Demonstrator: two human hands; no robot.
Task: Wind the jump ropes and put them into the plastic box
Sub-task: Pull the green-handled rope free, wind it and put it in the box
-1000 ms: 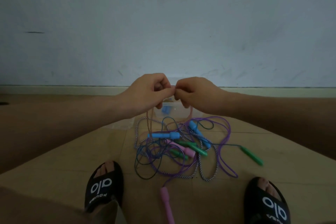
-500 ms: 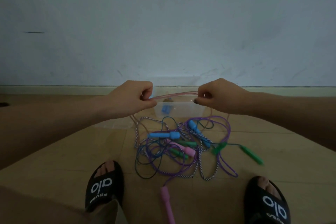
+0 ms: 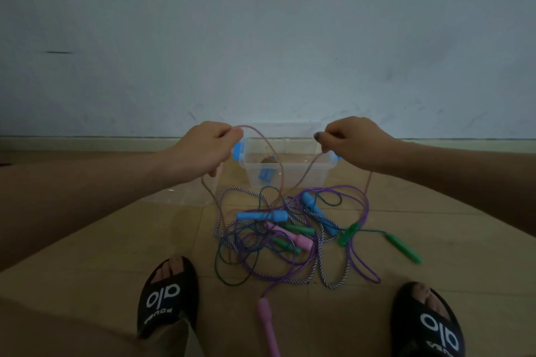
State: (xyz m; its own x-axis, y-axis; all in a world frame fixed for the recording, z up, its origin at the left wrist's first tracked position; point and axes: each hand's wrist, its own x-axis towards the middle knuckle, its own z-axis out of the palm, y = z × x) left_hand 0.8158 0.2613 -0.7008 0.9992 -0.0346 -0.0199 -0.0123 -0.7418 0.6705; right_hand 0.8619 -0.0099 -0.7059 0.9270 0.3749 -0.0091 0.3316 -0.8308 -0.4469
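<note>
My left hand and my right hand each pinch a thin pink rope, held apart above the floor. The rope sags in loops between them and drops into a tangled pile of jump ropes: purple, dark green and striped white cords with blue, green and pink handles. Behind the hands stands a clear plastic box with blue latches, holding a blue handle and a brown bit. A pink handle lies near my feet.
A clear lid lies on the tiled floor left of the box. My two feet in black slippers flank the pile. A pale wall with a skirting board runs close behind the box.
My hands have moved apart from touching at the centre, the left going left and the right going right. The pink rope between them has gone from taut to sagging loops.
</note>
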